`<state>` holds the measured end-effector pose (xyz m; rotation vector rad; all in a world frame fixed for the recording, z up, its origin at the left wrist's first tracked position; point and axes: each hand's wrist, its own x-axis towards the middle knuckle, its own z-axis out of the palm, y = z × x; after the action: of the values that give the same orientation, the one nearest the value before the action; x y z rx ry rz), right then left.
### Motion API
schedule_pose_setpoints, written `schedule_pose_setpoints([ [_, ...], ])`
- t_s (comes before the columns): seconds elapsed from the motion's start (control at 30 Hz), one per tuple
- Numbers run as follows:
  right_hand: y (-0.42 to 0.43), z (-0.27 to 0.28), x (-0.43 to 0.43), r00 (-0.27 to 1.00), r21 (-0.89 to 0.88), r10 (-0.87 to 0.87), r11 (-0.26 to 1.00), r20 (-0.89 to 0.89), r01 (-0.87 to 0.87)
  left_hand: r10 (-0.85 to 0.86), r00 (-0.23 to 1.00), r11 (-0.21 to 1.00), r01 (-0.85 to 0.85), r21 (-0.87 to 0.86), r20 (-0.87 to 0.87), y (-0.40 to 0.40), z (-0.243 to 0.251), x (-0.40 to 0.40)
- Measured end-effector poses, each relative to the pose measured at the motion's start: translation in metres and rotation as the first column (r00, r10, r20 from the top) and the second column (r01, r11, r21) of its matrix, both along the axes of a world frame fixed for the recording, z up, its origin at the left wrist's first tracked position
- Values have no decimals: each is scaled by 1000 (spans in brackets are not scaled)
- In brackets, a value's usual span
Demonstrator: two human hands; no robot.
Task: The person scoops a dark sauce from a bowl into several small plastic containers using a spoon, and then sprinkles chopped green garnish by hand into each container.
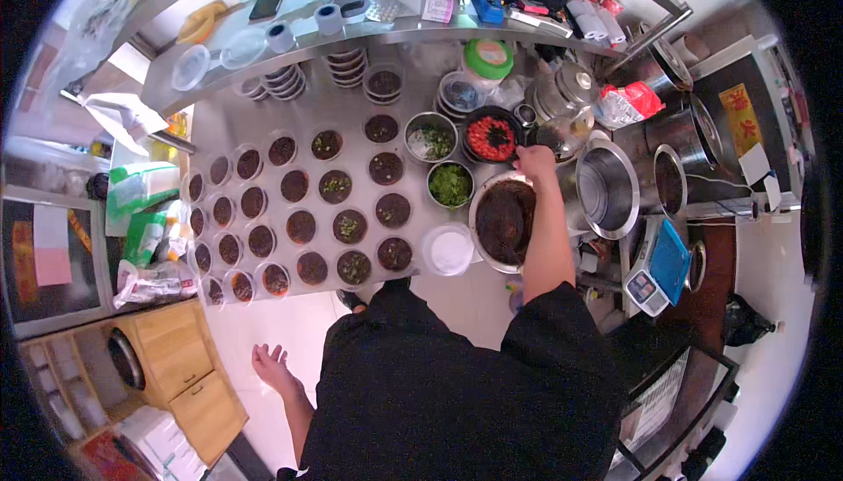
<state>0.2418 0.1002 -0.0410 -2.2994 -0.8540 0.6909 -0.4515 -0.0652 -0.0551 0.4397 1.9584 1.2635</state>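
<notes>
My right hand (537,163) is at the lower right rim of a black bowl (471,126) of chopped red peppers (489,141). Its fingertips are partly hidden, so I cannot tell whether they grip the rim or a utensil. Under that forearm stands a large basin of dark brown sauce (502,221). Beside the black bowl are a steel bowl with chopped scallions and white pieces (431,138) and another of chopped greens (450,184). My left hand (271,366) hangs over the floor, fingers apart, holding nothing. Rows of clear round cups of dark sauce (301,226) cover the steel table (276,115).
A tub of white granules (450,250) stands at the table's front edge. Stacked filled cups (346,67) line the back beneath a steel shelf (290,43). To the right are a deep steel pot (602,188) and a blue-topped scale (662,263). Wooden cabinets (174,356) stand at left.
</notes>
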Motion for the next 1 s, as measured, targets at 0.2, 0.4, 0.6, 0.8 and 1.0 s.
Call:
schedule_pose_setpoints([
  [0.2, -13, 3, 8, 991, -81, -117, 990, -64, 111, 46, 999, 999, -45, -26, 12, -10, 8, 13],
  [0.4, -16, 74, -12, 869, 173, -196, 938, -454, 302, 46, 999, 999, -47, -24, -23, -20, 8, 7],
  [0.6, -4, 116, -15, 921, 265, -190, 920, -340, 288, 60, 998, 997, -60, -55, -7, -15, 16, 16],
  [0.8, -14, 85, -5, 893, 241, -209, 915, -399, 322, 58, 998, 996, -57, -63, 10, -22, 3, 8],
  [1.0, -19, 64, -7, 907, 170, -222, 939, -359, 298, 62, 998, 996, -63, -67, -10, -24, 7, 7],
])
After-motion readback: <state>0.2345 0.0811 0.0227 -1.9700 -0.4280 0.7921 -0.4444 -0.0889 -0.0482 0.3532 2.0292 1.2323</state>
